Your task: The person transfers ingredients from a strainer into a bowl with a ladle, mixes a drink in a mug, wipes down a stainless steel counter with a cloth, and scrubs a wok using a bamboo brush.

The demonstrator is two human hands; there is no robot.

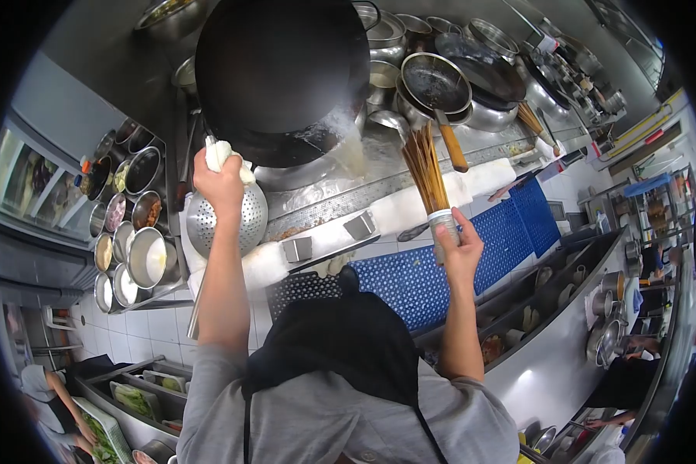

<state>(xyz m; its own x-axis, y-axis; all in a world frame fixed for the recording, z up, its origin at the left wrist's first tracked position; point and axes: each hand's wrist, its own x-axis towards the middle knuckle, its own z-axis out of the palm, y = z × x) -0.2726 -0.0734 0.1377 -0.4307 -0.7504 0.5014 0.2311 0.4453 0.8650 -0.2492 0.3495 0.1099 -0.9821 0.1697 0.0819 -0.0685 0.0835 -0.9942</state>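
Where the right grip (462, 243) wraps the pale lower end of the bamboo brush (423, 166), fingers and thumb are closed around it, no slack visible. Brush long axis runs from that grip to far and slightly left, bristles at the far end, fanned a bit. Bristle tips sit right of the wok (282, 73), apart from it, with the ladle (390, 120) between. So: wok lies far-left of the right grip, across the brush axis rather than straight down it. Brush would need a leftward swing to point at it.

Left grip (218, 182) is closed on a white cloth (228, 158) at the wok's near-left side; can't tell if a handle is bunched inside. That's the nearer hand to the wok; right grip is well apart from it. Wok looks tipped, broad dark face to the camera, pale spray (339, 127) at its near-right edge.

Further out: colander (228, 220) just near of the left grip, wooden-handled pan (436, 81) to the far right of the bristles, towels (398, 207) along the desk (305, 195) near edge.
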